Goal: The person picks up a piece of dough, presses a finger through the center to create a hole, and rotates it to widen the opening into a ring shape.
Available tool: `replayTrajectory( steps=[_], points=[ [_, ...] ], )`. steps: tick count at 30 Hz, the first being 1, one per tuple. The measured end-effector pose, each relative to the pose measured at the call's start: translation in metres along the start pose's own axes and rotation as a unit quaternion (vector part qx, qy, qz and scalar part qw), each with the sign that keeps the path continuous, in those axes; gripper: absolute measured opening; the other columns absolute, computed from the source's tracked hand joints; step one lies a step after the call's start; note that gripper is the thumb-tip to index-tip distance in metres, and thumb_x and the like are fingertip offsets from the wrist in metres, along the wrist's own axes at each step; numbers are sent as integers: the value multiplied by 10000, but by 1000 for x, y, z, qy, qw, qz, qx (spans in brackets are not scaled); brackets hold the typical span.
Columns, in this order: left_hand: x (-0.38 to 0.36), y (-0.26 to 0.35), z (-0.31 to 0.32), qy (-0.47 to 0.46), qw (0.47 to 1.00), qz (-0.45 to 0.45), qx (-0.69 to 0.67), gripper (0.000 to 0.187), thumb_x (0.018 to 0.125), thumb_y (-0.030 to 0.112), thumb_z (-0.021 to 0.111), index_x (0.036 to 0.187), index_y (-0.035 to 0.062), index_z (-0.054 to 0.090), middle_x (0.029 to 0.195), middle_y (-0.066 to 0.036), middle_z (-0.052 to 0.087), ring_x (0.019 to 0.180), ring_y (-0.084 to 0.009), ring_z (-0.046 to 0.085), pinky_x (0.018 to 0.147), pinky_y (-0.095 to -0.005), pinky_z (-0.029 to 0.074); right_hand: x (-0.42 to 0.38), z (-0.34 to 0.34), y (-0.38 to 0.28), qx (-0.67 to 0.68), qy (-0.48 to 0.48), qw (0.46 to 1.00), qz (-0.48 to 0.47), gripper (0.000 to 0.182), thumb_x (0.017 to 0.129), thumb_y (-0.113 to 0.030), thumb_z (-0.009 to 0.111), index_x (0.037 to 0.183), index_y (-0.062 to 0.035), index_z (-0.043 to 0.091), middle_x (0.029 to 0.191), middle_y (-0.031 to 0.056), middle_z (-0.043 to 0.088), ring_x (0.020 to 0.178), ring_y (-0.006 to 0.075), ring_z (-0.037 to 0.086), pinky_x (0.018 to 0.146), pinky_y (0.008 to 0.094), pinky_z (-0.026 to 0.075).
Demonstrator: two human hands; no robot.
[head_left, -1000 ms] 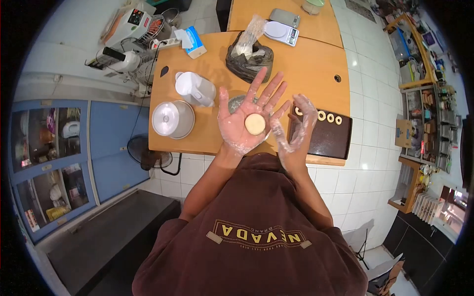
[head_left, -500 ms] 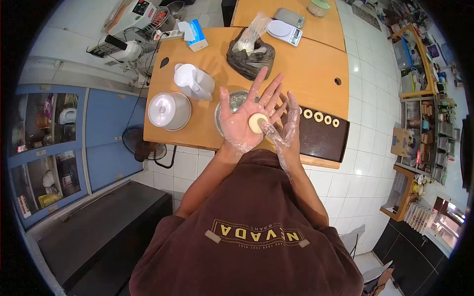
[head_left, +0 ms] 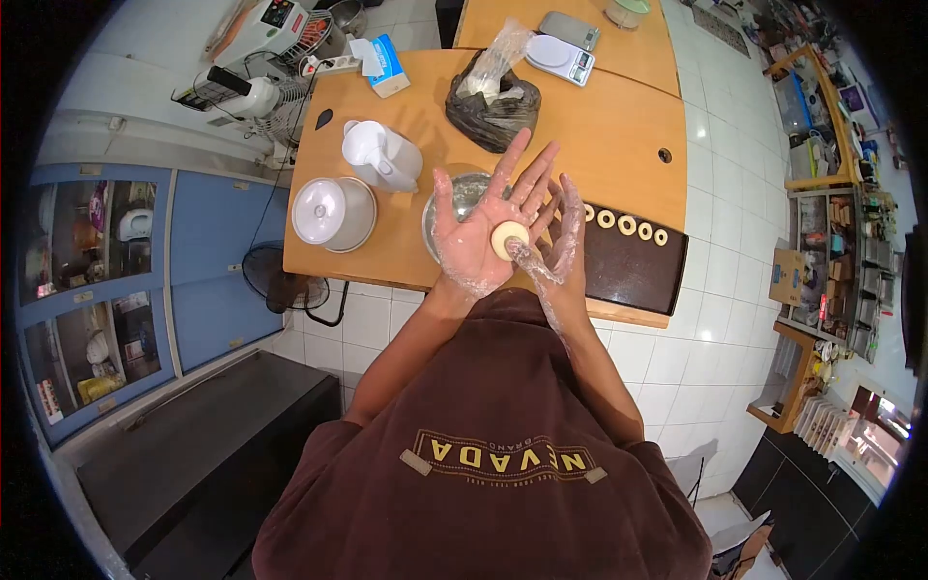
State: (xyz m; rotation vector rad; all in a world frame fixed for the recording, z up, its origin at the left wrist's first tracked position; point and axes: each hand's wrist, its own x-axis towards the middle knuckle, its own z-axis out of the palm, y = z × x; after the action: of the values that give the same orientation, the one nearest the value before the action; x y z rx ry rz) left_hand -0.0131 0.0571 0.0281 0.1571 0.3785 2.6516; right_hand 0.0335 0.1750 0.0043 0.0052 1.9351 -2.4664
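The left hand (head_left: 488, 227) lay spread flat, palm up, fingers fanned, wearing a thin clear plastic glove. A round disc of pale dough (head_left: 507, 238) sat on that palm, toward the base of the fingers. The right hand (head_left: 559, 237), gloved the same way, stood on edge just beside the left, its fingers loosely curled; one finger reached across and touched the disc's right rim. It was not closed around anything.

Both hands were held above a wooden surface (head_left: 599, 135). Directly under the left palm a metal bowl (head_left: 454, 198) showed, partly hidden. To the bowl's left stood a white jug (head_left: 379, 155) and, nearer the edge, a metal pot with a lid (head_left: 332, 213). A dark tray (head_left: 633, 271) lay just right of the hands, with a row of small dough rings (head_left: 626, 224) along its far edge. Farther back sat a black bag (head_left: 491, 111) with a clear plastic bag rising from it, a blue-and-white box (head_left: 387, 68) and a digital scale (head_left: 556, 56). The person's brown shirt (head_left: 493, 435) filled the lower view.
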Motion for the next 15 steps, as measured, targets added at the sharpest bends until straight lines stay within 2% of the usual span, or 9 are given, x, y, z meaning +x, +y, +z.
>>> replayTrajectory(
  steps=[5, 9, 11, 15],
  points=[
    [-4, -1, 0, -9, 1000, 8, 5, 1060, 885, 905, 284, 1672, 207, 154, 1729, -145, 102, 1584, -295, 114, 1277, -469, 88, -3, 0, 1, -17, -9, 1000, 3, 1019, 885, -106, 779, 1634, -99, 89, 1655, 186, 188, 1549, 368, 208, 1226, 575, 277],
    [-7, -1, -2, 0, 999, 7, -46, 1074, 876, 906, 323, 1670, 201, 163, 1728, -155, 94, 1586, -291, 115, 1274, -471, 120, -5, 2, 1, -10, -11, 1000, 18, 1014, 879, -95, 779, 1632, -97, 99, 1653, 196, 186, 1550, 368, 204, 1228, 566, 272],
    [-9, -1, -3, -3, 997, 11, -70, 1074, 879, 893, 358, 1667, 187, 171, 1727, -174, 75, 1587, -294, 118, 1271, -485, 163, -7, 4, 2, -8, -9, 1000, 22, 1019, 876, -119, 785, 1633, -97, 102, 1651, 201, 186, 1553, 369, 192, 1229, 564, 265],
    [-11, -1, -4, 15, 997, 11, -68, 1080, 869, 901, 369, 1666, 197, 181, 1727, -157, 95, 1581, -282, 129, 1259, -479, 186, -7, 1, 9, -19, -27, 999, -5, 1029, 874, -184, 796, 1633, -98, 107, 1647, 206, 185, 1559, 369, 166, 1237, 562, 242]
  ],
)
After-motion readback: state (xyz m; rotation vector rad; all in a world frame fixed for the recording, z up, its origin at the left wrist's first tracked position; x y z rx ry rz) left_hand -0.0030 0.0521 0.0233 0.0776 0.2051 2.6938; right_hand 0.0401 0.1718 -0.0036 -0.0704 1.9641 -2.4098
